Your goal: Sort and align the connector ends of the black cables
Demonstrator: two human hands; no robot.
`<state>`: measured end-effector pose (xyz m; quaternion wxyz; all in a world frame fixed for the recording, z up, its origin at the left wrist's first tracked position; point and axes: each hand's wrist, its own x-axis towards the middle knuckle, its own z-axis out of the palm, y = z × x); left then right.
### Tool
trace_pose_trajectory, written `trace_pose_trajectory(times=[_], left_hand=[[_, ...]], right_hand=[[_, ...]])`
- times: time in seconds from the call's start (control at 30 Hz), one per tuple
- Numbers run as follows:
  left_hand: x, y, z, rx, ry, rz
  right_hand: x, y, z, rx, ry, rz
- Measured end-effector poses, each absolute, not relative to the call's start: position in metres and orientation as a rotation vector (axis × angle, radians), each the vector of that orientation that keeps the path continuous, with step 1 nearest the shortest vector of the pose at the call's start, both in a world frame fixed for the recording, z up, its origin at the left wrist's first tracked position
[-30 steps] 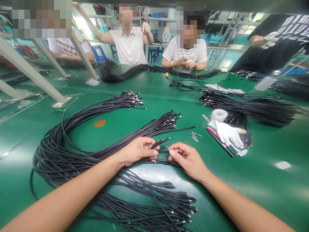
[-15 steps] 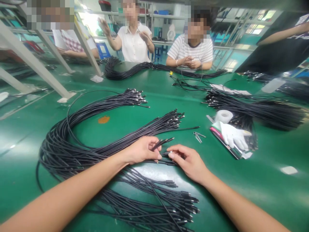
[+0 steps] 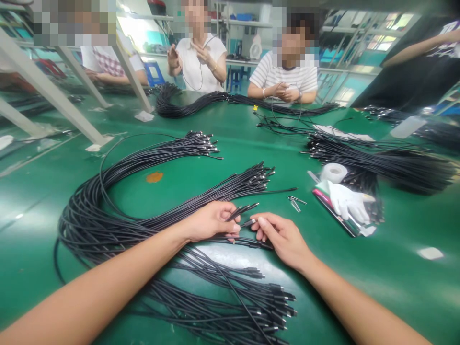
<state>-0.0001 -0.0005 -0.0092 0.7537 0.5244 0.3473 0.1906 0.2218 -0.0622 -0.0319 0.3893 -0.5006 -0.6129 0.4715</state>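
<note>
My left hand (image 3: 212, 221) is shut on a few black cable ends, and their metal-tipped connectors (image 3: 242, 209) stick out past my fingers to the upper right. My right hand (image 3: 279, 238) pinches a single black cable whose connector (image 3: 248, 223) points left, toward my left hand, with a small gap between them. Both hands rest over a large curved bundle of black cables (image 3: 108, 211). A second bundle of black cables (image 3: 230, 299) fans out below my wrists, and its connectors lie to the lower right.
A green work table (image 3: 395, 268) carries more black cable bundles (image 3: 373, 160), a tape roll (image 3: 333, 172), a white glove (image 3: 347, 202) and small metal tweezers (image 3: 295, 202). Co-workers (image 3: 283, 81) sit across it handling cables. Metal frame legs (image 3: 53, 91) stand at the far left.
My right hand has drawn a connector out toward my left hand. The whole view has shifted slightly. The co-worker in the white shirt now holds a thin cable.
</note>
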Motion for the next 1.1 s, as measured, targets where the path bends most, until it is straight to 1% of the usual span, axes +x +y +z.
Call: trace_pose_trajectory(times=[0.23,0.4,0.5,0.7,1.1], left_hand=[[0.000,-0.001,-0.010,1.149,0.778,0.413],[0.001,0.001,-0.007,1.275,0.869,0.398],[0.001,0.001,-0.004,1.334,0.892,0.380],[0.003,-0.001,-0.002,1.281,0.872,0.378],[0.003,-0.002,-0.005,1.184,0.879,0.430]], right_hand=[[0.222,-0.063,-0.023,-1.222,-1.683,1.101],[0.222,-0.063,-0.020,-1.137,-1.750,1.053],[0.221,-0.062,-0.024,-1.204,-1.693,1.086],[0.219,-0.060,-0.031,-1.177,-1.340,1.333],[0.222,-0.059,-0.033,-1.162,-1.370,1.308]])
